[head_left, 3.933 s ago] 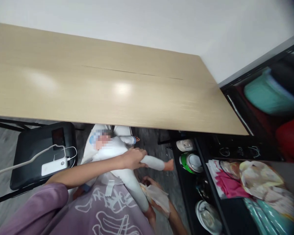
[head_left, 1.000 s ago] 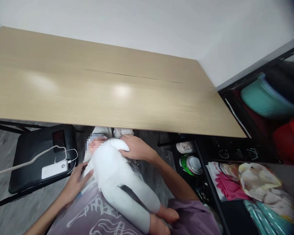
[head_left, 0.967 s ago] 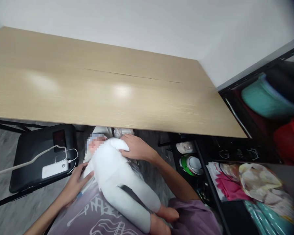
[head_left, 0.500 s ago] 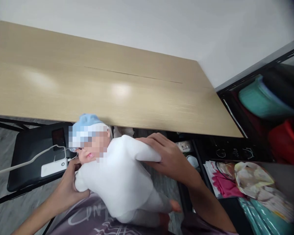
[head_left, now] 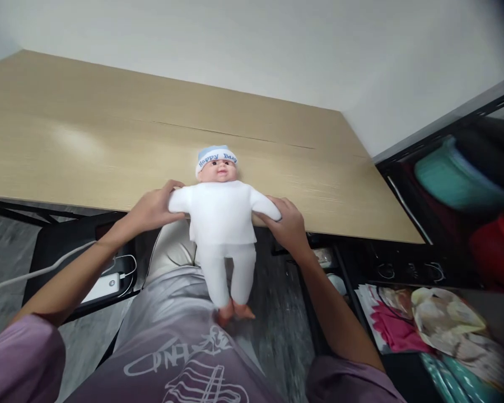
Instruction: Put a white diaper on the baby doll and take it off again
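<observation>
A baby doll [head_left: 220, 215] in a white suit and a blue-and-white cap hangs upright in front of me, its head over the near edge of the wooden table [head_left: 109, 151]. My left hand [head_left: 153, 207] grips the doll's arm on the left side. My right hand [head_left: 288, 221] grips the arm on the other side. The doll's bare feet dangle above my lap.
A black chair [head_left: 67, 263] at the left carries a white power bank [head_left: 105, 285] with a cable. A black shelf [head_left: 424, 268] at the right holds cloths, bags and round containers. A white wall rises behind the table.
The doll lay across my lap with one hand at each side. Both hands have lifted it up and away from me, and it now hangs upright at the table edge.
</observation>
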`<state>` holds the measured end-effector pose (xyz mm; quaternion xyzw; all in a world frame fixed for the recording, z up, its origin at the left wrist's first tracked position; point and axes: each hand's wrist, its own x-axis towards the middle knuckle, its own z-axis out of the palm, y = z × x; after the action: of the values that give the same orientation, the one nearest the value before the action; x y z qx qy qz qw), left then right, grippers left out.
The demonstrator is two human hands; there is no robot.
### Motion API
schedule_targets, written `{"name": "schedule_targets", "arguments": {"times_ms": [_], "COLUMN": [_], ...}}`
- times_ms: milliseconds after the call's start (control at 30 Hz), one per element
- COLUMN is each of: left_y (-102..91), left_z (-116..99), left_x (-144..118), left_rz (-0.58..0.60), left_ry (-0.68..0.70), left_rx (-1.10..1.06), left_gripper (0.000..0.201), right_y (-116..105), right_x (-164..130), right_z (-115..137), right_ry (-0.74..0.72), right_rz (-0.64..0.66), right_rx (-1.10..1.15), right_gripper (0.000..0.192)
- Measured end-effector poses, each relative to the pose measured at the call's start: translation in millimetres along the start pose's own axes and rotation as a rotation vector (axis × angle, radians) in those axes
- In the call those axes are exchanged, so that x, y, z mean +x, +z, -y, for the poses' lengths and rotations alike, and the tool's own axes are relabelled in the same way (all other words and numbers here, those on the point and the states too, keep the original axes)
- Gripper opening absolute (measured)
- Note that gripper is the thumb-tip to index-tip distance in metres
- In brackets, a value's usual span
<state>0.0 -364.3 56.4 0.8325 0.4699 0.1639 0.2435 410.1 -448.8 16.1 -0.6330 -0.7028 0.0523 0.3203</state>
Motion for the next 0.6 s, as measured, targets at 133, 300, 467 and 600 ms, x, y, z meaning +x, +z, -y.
{"name": "schedule_targets", "arguments": {"times_ms": [133,300,467,600], "left_y": [-7.4,-10.7,-4.5,-7.8], "left_z": [24,50,74,97], "left_x": [40,72,110,153], "left_rz": [-0.067,-0.229,-0.323,-0.373], "left_ry": [-0.084,-0.137,-0.108,-0.087], "left_rx": [0.176,0.272,0.368,0.419], "left_gripper": [0.07,0.075,0.069,0.066], "right_y": [27,53,77,96], "right_x": [18,48,98,150], "right_z": [-17,-27,-43,-62], "right_ry": [0.026,0.01,-0.018,-0.028], "right_rz": [-0.091,-0.111,-0.138,-0.111], "right_rx": [-0.028,-0.041,-0.05,-0.083], "right_gripper": [0.073,0.067,0.068,0.069]}}
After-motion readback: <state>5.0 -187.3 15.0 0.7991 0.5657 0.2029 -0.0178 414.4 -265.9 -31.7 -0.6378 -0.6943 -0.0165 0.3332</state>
